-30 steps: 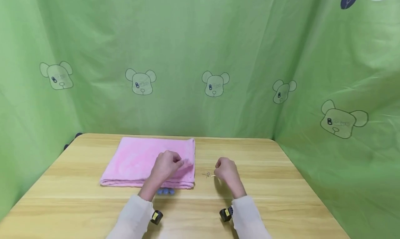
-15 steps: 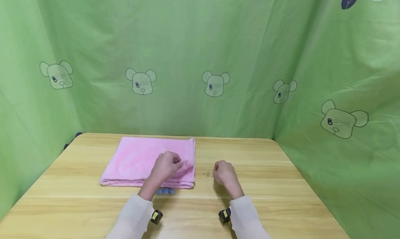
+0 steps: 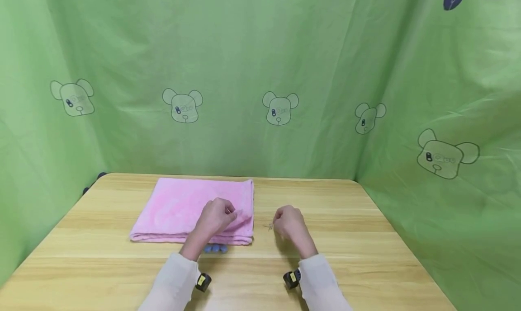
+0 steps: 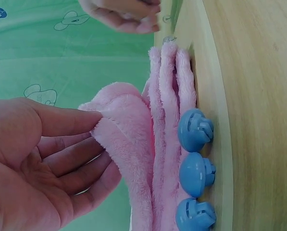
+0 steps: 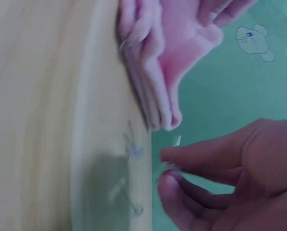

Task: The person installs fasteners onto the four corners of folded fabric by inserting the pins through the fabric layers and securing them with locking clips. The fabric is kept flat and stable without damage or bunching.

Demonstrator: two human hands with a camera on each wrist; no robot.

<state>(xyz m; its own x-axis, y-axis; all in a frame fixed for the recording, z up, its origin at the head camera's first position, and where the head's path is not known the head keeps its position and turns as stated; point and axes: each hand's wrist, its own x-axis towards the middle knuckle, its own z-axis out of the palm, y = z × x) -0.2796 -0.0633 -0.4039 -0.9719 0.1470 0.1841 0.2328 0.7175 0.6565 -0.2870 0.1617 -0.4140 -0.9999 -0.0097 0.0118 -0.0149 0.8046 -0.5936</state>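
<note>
A folded pink plush blanket (image 3: 183,207) lies on the table. My left hand (image 3: 215,215) pinches a raised fold of its top layer between thumb and fingers, near the right front corner. Right of the blanket, my right hand (image 3: 290,221) is low over the table. In the right wrist view its thumb and fingertip pinch a small clear-headed pin (image 5: 170,166), blurred and mostly hidden. Below that hand lie a loose pin (image 5: 137,210) and another clear-headed pin (image 5: 136,151). Blue mushroom-shaped clips (image 4: 195,174) sit in a row along the blanket's front edge.
The wooden table (image 3: 325,256) has rounded far corners. Green curtains (image 3: 228,139) with bear-head drawings hang behind it and at both sides. A black wrist camera (image 3: 203,282) sits below the left forearm, another black camera (image 3: 291,279) below the right.
My right hand has shifted a little left, closer to the loose pins, and now partly covers them in the head view. The left hand keeps its pinch on the blanket, nearly still.
</note>
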